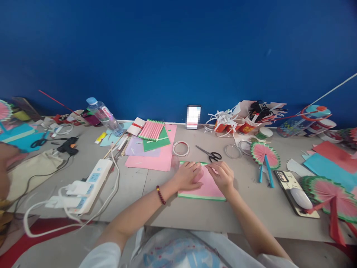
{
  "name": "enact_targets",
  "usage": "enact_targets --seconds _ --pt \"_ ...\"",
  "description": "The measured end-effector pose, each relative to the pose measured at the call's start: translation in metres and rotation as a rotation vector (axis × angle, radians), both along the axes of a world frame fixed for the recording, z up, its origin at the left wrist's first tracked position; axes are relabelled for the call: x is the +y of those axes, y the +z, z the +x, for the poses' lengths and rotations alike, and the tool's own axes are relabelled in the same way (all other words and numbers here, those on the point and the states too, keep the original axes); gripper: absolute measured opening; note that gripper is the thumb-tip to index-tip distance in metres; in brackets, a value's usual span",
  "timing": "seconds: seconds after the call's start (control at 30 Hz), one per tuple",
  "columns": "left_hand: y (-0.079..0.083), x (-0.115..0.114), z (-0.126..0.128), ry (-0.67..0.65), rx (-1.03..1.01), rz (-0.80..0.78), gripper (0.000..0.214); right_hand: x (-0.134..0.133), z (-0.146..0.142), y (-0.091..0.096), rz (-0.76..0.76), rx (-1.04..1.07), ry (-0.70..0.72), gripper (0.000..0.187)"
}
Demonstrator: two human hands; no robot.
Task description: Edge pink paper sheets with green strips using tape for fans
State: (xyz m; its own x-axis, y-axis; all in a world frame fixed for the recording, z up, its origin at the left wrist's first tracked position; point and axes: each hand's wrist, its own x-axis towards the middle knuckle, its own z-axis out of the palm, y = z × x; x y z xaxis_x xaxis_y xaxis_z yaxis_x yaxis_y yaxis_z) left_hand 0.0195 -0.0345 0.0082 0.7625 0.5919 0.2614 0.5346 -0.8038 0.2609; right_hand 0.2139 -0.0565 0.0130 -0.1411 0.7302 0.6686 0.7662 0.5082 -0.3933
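Note:
A pink paper sheet with a green border [208, 188] lies flat on the grey table [195, 212] in front of me. My left hand [187, 175] presses on its far left part, fingers curled down on the folded far edge. My right hand [222, 175] pinches that same far edge at its right part. Black-handled scissors [210, 153] lie just beyond the sheet, untouched.
Pink, green and purple paper sheets [152, 150] with a pleated pink strip lie at back left. A white tape ring [181, 148], a water bottle [105, 116], a power strip [89, 182], a glue gun [68, 145], finished watermelon fans [264, 155], a phone [295, 191] and paper cups [240, 126] surround the sheet.

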Motion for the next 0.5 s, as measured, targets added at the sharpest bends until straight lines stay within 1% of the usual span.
enact_targets --seconds 0.07,0.13,0.2,0.23,0.3,0.37,0.5 --pt "-0.0020 0.0014 0.0002 0.011 -0.046 0.018 0.052 0.0009 -0.0017 0.0016 0.059 -0.010 0.018 0.008" --pt "-0.0043 0.0033 0.0000 0.046 -0.135 0.025 0.037 0.0023 -0.0036 0.0031 0.143 -0.015 0.039 0.005" --pt "-0.0054 0.0051 -0.0008 0.103 -0.262 0.021 0.022 0.0038 -0.0052 0.0032 0.208 -0.025 0.061 0.009" --pt "-0.0052 0.0058 -0.0015 0.129 -0.329 0.018 0.019 0.0045 -0.0057 0.0026 0.221 -0.035 0.066 0.011" --pt "-0.0039 0.0068 -0.0032 0.163 -0.442 0.014 0.018 0.0055 -0.0061 0.0007 0.218 -0.064 0.070 0.014" --pt "-0.0019 0.0070 -0.0049 0.168 -0.513 0.011 0.017 0.0059 -0.0062 -0.0017 0.202 -0.095 0.073 0.013" --pt "0.0002 0.0071 -0.0055 0.135 -0.546 0.021 0.017 0.0057 -0.0062 -0.0041 0.174 -0.143 0.080 0.010"
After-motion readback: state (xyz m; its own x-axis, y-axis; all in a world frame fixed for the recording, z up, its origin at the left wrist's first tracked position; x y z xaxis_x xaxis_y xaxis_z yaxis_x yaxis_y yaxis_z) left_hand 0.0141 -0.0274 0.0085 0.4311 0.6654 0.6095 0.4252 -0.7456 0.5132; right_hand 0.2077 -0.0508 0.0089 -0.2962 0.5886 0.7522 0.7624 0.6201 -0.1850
